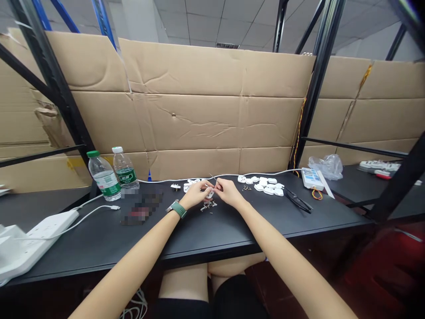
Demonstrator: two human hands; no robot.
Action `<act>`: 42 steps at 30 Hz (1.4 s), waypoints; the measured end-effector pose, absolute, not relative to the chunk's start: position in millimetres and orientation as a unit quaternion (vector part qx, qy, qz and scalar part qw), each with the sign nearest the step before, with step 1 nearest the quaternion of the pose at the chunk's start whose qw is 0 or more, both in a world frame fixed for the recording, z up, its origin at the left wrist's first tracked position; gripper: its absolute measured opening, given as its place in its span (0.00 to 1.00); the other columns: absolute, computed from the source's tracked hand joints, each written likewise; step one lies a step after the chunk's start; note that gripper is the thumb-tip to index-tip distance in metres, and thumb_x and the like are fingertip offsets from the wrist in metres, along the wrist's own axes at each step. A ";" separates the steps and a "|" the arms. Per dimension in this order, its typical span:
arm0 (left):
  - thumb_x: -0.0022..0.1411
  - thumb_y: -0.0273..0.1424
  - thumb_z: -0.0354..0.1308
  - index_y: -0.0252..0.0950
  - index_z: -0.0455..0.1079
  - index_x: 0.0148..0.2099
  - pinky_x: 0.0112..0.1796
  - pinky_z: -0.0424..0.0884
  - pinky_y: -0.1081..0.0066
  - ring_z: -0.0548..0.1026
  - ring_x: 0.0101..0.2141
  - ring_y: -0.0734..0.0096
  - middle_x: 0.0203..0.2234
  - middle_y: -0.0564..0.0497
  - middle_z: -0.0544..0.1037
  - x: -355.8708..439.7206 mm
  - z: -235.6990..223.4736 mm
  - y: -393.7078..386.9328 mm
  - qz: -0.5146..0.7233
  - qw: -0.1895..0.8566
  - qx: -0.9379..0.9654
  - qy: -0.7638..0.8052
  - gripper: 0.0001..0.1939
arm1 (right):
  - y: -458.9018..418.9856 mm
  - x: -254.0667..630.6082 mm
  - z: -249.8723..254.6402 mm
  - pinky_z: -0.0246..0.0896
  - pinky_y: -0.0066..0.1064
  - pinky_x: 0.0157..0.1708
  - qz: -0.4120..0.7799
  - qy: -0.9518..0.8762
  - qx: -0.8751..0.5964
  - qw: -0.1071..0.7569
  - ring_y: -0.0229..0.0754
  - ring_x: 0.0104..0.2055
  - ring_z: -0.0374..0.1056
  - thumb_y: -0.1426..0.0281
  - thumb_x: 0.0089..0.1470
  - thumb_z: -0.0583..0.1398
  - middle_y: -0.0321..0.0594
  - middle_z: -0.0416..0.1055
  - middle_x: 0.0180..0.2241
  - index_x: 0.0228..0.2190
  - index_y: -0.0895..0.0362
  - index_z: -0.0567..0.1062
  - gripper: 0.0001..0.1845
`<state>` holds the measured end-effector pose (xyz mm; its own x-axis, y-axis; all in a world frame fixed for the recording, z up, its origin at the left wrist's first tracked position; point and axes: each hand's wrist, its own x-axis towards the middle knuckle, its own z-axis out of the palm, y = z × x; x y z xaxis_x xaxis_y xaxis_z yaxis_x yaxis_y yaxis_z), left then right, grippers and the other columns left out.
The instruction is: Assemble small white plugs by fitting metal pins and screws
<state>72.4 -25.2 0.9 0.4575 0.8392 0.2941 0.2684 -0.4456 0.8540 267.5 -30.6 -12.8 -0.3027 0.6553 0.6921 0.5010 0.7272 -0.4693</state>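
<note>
My left hand [196, 193], with a green-banded watch [179, 209] on its wrist, pinches a small white plastic piece [210, 194] over the dark table. Close beside it, my right hand [228, 191] has its fingers closed around a thin dark pointed tool [212, 177], whose exact kind is too small to make out. Both hands' fingertips meet at the white piece. Just below them lies a little pile of small whitish parts [208, 205]. Behind my left hand are more white pieces [190, 184], partly hidden by it.
Several white rounded plastic pieces [269, 190] and tiny screw-like bits [246, 188] lie right of my hands. Further right are black-handled pliers or scissors [299, 201] and a white box [312, 179]. Two bottles [105, 179] and a power strip [40, 241] stand left. Cardboard [199, 115] walls the back.
</note>
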 end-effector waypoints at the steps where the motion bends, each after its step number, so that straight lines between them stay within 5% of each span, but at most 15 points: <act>1: 0.61 0.44 0.63 0.36 0.73 0.43 0.29 0.82 0.62 0.83 0.29 0.60 0.37 0.45 0.81 72.3 0.4 -24.6 0.375 0.390 0.759 0.363 0.16 | -32.0 267.6 -12.1 0.48 0.28 0.30 0.074 -0.807 -0.358 0.463 0.36 0.26 0.55 0.71 0.56 0.60 0.30 0.60 0.24 0.25 0.53 0.56 0.16; 16: 0.61 0.41 0.65 0.36 0.71 0.44 0.33 0.83 0.60 0.84 0.31 0.60 0.42 0.42 0.82 72.2 0.6 -23.4 0.372 0.445 0.723 0.375 0.15 | -40.9 263.5 -7.1 0.49 0.28 0.31 0.020 -0.825 -0.386 0.413 0.38 0.29 0.56 0.72 0.62 0.58 0.34 0.62 0.28 0.27 0.53 0.58 0.14; 30: 0.63 0.35 0.62 0.35 0.71 0.44 0.33 0.83 0.61 0.84 0.31 0.59 0.33 0.46 0.83 73.2 2.8 -23.8 0.384 0.449 0.698 0.405 0.10 | -43.9 261.5 -4.6 0.51 0.28 0.32 0.020 -0.831 -0.358 0.425 0.38 0.29 0.58 0.78 0.59 0.56 0.33 0.64 0.28 0.27 0.53 0.60 0.12; 42: 0.63 0.36 0.63 0.36 0.70 0.45 0.34 0.83 0.58 0.84 0.32 0.58 0.35 0.46 0.83 71.6 -4.2 -19.0 0.377 0.463 0.706 0.381 0.12 | -42.8 259.2 -5.4 0.50 0.31 0.34 -0.110 -0.834 -0.414 0.346 0.43 0.33 0.62 0.75 0.63 0.58 0.39 0.69 0.29 0.31 0.55 0.66 0.08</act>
<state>71.6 -19.0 -4.2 0.4250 0.8871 0.1799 0.1890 -0.2813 0.9408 259.2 -42.8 -5.4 -0.4167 0.6148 0.6696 0.7677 0.6324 -0.1029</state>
